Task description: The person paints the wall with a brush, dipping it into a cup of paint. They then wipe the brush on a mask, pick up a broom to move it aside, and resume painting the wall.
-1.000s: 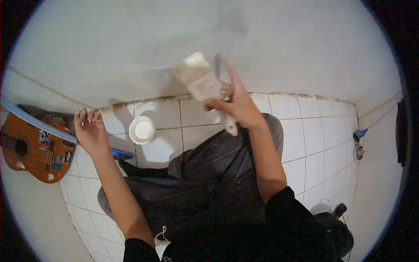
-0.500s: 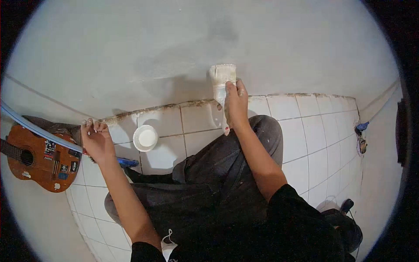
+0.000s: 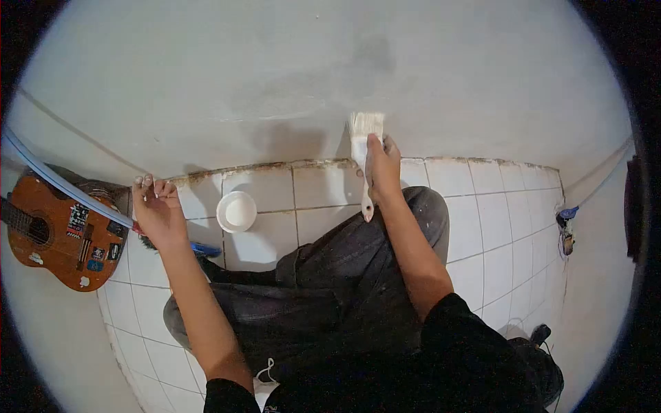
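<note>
My right hand [image 3: 384, 169] is closed around the handle of a paintbrush [image 3: 367, 125], its pale bristles up against the lower part of the grey-white wall [image 3: 289, 62]. The tail of the handle points down toward my knee. To the left, my left hand [image 3: 158, 208] is raised with its palm up and fingers loosely curled but apart, holding nothing. White smears mark its fingertips. Between my hands, a white bowl [image 3: 236, 212] with white paint inside stands on the tiled floor near the wall.
A brown guitar [image 3: 65, 230] covered in stickers leans at the left, with a pale blue pole or tube [image 3: 69, 191] crossing it. A blue object [image 3: 205, 249] lies by my foot. Along the wall's base runs a rough, stained edge. Dark items [image 3: 540, 365] sit at the lower right.
The brush in my right hand has shifted slightly, its bristles now more spread at the wall. My view has tilted a little; my left hand stays raised.
</note>
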Available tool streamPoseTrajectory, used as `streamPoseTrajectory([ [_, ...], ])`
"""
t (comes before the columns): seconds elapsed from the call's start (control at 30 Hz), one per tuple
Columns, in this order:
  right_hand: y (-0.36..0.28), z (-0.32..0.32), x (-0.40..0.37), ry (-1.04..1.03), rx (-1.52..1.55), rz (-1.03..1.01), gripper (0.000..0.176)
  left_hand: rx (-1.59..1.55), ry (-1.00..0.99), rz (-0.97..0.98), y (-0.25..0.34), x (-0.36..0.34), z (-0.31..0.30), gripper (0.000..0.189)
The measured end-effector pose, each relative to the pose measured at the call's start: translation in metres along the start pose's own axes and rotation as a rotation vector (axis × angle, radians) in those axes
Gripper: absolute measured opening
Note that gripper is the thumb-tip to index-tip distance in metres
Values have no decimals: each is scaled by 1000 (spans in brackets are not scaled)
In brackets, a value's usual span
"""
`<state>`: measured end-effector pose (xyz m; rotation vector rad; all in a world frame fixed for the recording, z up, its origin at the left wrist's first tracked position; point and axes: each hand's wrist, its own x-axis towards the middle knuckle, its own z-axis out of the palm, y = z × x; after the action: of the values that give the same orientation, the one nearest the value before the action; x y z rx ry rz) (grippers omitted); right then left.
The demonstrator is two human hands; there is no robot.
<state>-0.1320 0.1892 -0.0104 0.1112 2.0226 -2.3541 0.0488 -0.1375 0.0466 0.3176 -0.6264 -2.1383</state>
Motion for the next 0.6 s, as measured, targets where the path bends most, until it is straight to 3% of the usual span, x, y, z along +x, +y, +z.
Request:
streamPoseTrajectory([
  [0.1, -17, -1, -13, -43, 76, 160, 27, -1, 3, 4, 0, 0, -1, 6],
  [0.2, -17, 4, -9, 63, 165, -173, 31, -1, 4, 6, 0, 0, -1, 6],
  [0.3, -20, 3, 3, 24, 66, -247, 27, 4, -15, 1, -1, 0, -2, 5],
  [0.5, 6, -5, 15, 10, -10, 43, 32, 19, 14, -4, -4, -1, 2, 6],
  [0.57, 12, -6, 12, -56, 110, 209, 33, 9, -8, -18, -5, 0, -1, 7],
  [0.6, 15, -2, 11, -32, 36, 186, 33, 9, -5, -21, -5, 0, -1, 7],
])
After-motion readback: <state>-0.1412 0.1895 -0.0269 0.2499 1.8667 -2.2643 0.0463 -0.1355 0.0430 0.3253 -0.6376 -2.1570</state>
